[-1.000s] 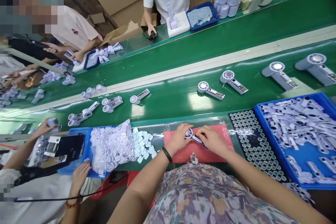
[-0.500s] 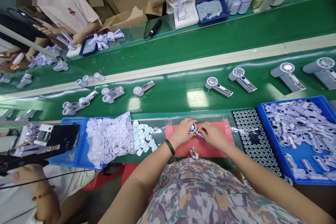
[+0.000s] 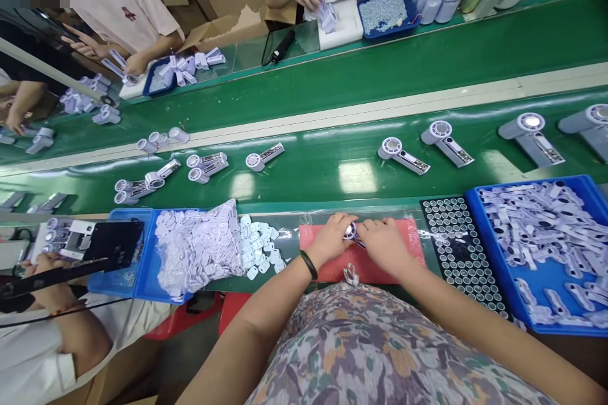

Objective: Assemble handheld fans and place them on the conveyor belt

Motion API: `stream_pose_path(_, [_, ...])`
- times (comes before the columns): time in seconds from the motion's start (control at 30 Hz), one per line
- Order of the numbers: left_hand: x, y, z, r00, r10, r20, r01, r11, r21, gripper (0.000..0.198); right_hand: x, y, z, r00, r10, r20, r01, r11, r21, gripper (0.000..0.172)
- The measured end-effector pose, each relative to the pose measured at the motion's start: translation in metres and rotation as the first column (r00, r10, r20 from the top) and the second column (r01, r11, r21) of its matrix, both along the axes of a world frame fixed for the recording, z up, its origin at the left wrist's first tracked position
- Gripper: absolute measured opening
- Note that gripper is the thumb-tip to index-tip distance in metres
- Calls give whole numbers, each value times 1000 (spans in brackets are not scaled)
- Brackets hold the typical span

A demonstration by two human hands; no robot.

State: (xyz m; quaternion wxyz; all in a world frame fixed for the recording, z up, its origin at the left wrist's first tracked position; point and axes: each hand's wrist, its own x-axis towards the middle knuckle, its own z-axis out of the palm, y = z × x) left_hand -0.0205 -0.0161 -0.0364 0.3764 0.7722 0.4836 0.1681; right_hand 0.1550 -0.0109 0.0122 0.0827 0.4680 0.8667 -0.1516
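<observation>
Both forearms are extended forward over the near edge of the bench, and the left hand [image 3: 330, 240] and right hand [image 3: 384, 245] are brought together at the middle of the work area. A black wristband [image 3: 308, 264] is worn on the left wrist. The fingers of both hands are curled inward and pressed close, pinching a small lilac handheld fan [image 3: 352, 232] between them. Its round head shows between the two hands, while its handle is mostly hidden beneath the right hand. The fan is held over a pink mat [image 3: 373, 271].

To the right of the mat, a black board [image 3: 458, 253] is set with rows of round grey discs, and beyond it a blue tray [image 3: 546, 285] is heaped with lilac fan handles. To the left of the mat, a second blue tray [image 3: 145, 272] is loaded with a clear bag [image 3: 197, 250] of pale moulded pieces, and more loose pieces [image 3: 259, 247] are spilled beside its mouth. Further fans [image 3: 403, 157] are spaced along a green conveyor belt [image 3: 308, 193] on the far side. A co-worker's hand [image 3: 47, 262] is seen at the near left, below a flat black panel [image 3: 114, 243].
</observation>
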Motion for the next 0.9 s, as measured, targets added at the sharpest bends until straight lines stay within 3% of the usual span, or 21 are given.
stream_pose_path(0.1, [-1,-2,2,1000,7,7,-7,1000,-11,58,-2,-1,-7,989,-149,-6,149,989,-24,11])
stream_pose_path(0.17, [-1,-5,3,1000,13,-2,-13,1000,-17,59,6,1,-18,950,-297,-100,280,947,-156,6])
stream_pose_path(0.27, [0,-6,6,1000,12,-27,-13,999,-30,60,35,3,-37,798,-530,-288,405,825,-395,12])
stream_pose_path(0.37, [-3,12,15,999,-21,-41,20,999,-35,57,82,-6,-49,634,-677,-375,526,732,-433,14])
stream_pose_path(0.43, [-8,46,25,996,-38,-81,38,999,-5,53,116,-16,-48,557,-738,-380,626,674,-392,19])
stream_pose_path(0.53, [-17,128,34,977,-21,-213,49,991,124,48,167,-30,-41,482,-791,-377,772,587,-244,26])
stream_pose_path(0.63, [-11,213,28,939,1,-343,103,953,284,37,211,-29,-34,440,-833,-335,884,467,-1,34])
stream_pose_path(0.73, [2,255,18,891,-26,-454,199,920,337,36,241,-13,-34,412,-871,-268,910,378,173,36])
stream_pose_path(0.8, [2,257,18,863,-57,-501,245,916,319,41,252,3,-36,445,-870,-212,890,402,217,37])
stream_pose_path(0.9, [-24,246,33,821,-46,-569,265,914,308,47,261,23,-40,532,-840,-102,839,508,193,33])
